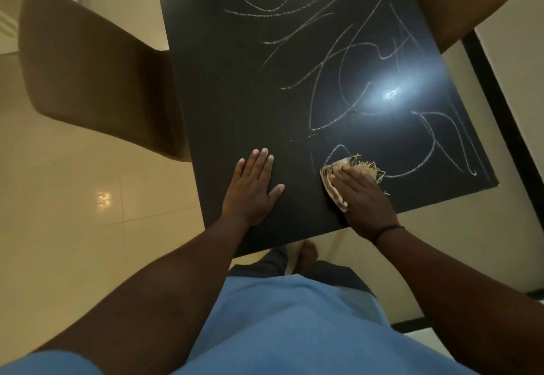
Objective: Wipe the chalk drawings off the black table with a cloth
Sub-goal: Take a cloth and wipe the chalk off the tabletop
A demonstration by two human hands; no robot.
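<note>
- While I am looking down from the head camera, the left hand is lying flat on the black table, palm down, fingers straight and close together, thumb spread to the right, holding nothing.
- The right hand is pressing down on the cloth, fingers extended over it rather than curled round it; a dark band is sitting on that wrist.
- The cloth is lying folded under the palm near the table's near edge, its frayed fringe sticking out past the fingertips and touching a chalk loop.
- Chalk drawings are covering the middle and right of the tabletop; the strip around the left hand is showing plain black.
- A bright glare is sitting on the surface beyond the right hand.
- I am seeing a brown chair just beside the table's left edge, and another chair overlapping the far right corner.
- Pale floor tiles are surrounding the table; no containers are showing.
</note>
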